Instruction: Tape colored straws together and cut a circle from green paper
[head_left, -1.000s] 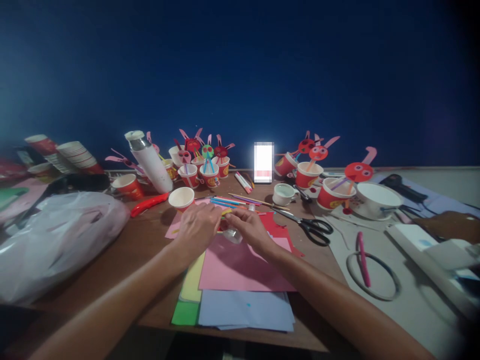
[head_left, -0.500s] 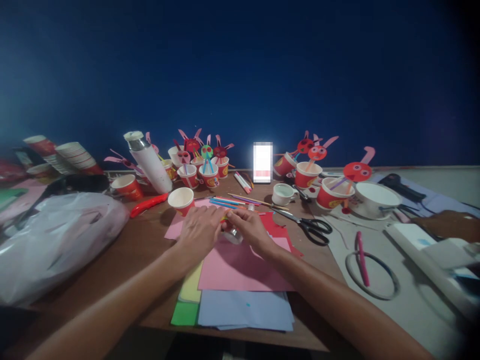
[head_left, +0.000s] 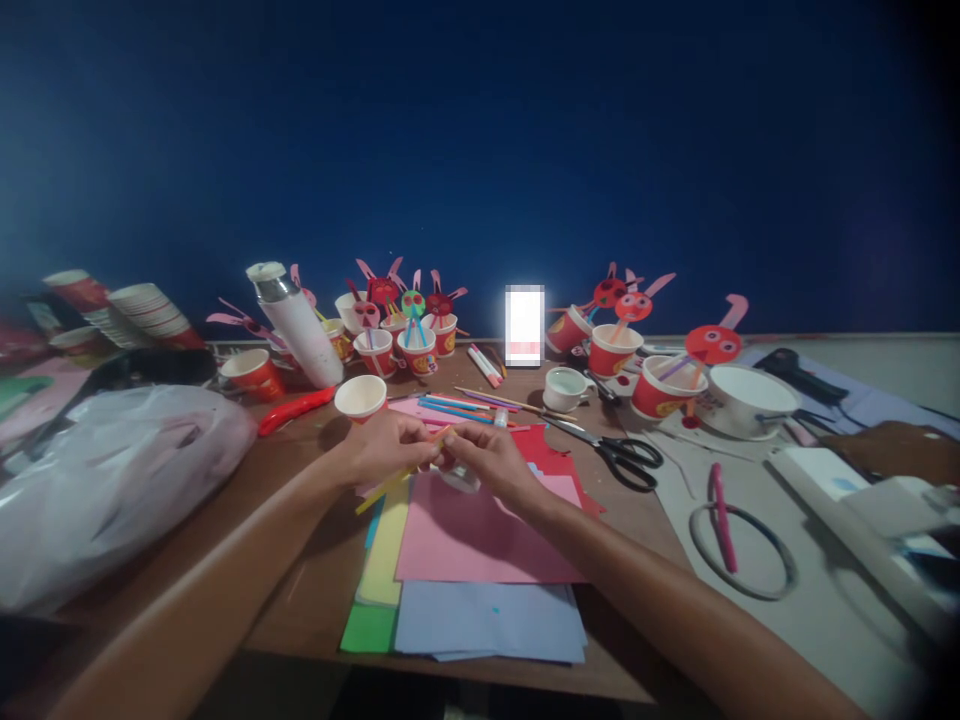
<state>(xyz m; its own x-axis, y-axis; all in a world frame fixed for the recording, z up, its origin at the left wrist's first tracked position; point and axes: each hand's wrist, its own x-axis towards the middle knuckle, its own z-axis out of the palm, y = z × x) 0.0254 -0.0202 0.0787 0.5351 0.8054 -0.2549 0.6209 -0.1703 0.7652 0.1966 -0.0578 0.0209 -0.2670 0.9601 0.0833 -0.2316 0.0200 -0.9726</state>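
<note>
My left hand (head_left: 386,448) is closed in a pinch on a thin yellow strip (head_left: 381,492), whose free end slants down to the left over the paper. Fingertip to fingertip with it, my right hand (head_left: 491,462) is pinched at the strip's other end, where a bit of orange shows. Beneath the right hand lies a clear, shiny object (head_left: 459,481), mostly covered, so its kind is unclear. Below both hands are a pink paper sheet (head_left: 487,535), white sheets (head_left: 487,625), and yellow and green ones. Just behind the left hand stands a paper cup (head_left: 361,396).
Black-handled scissors (head_left: 628,462) and a white cup (head_left: 564,390) are to the right. Blue straws (head_left: 454,406) lie ahead. Paper cups with rabbit-like paper heads (head_left: 712,345) stand along the back. A plastic bag (head_left: 127,480) and a tilted white flask (head_left: 300,330) are at left.
My left hand has turned from flat, back up, into a pinch, and the yellow strip now sticks out below it. The right hand stays nearly in place.
</note>
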